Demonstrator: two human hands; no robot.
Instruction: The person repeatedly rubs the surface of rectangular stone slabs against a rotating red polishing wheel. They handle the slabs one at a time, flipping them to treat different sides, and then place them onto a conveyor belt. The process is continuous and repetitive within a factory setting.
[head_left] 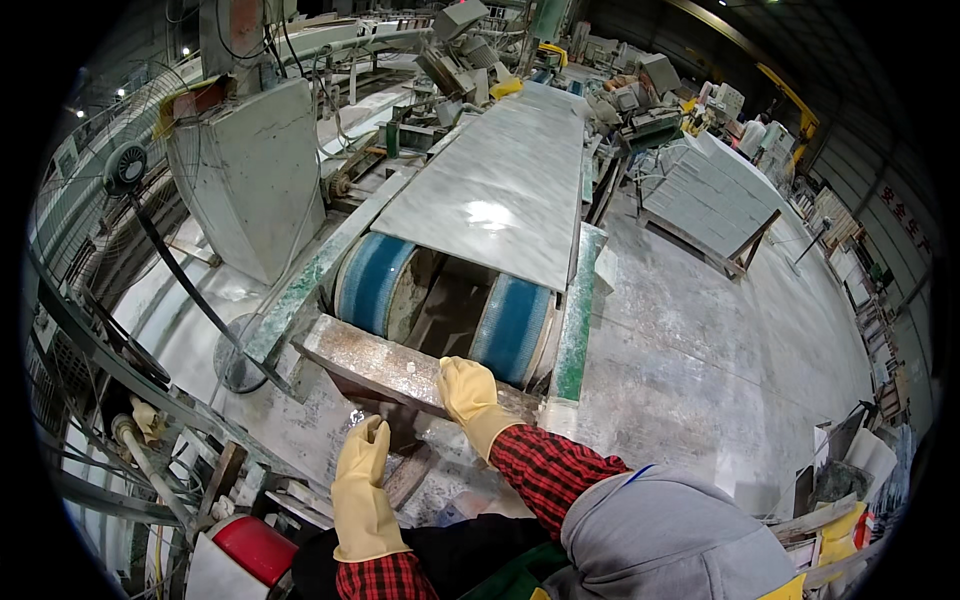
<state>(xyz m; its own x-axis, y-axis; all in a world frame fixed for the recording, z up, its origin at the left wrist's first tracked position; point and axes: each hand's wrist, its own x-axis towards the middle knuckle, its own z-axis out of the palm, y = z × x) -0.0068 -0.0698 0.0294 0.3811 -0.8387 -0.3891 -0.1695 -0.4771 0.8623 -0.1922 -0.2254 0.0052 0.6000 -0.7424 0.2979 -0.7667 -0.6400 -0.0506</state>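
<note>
Both my hands wear pale yellow rubber gloves below red-and-black checked sleeves. My right hand [466, 392] is closed at the worn, flat-topped beam [375, 357] across the near end of a roller conveyor; whatever its fingers hold is hidden. Lower and to the left, my left hand [364, 478] is raised in front of the beam, loosely curved, with a gap at the fingertips and nothing visible in it. Beyond the beam are two blue-banded rollers [376, 285]. A long, glossy grey-white stone slab [500, 175] lies on the conveyor, its near edge over the rollers.
Green-painted rails [575, 340] flank the conveyor. A black pedestal fan [126, 166] and a big pale panel [245, 180] stand left. Stacked slabs [710, 190] lean on a frame at right. A red rounded object [255, 548] is lower left; grey cloth [680, 540] covers the lower right.
</note>
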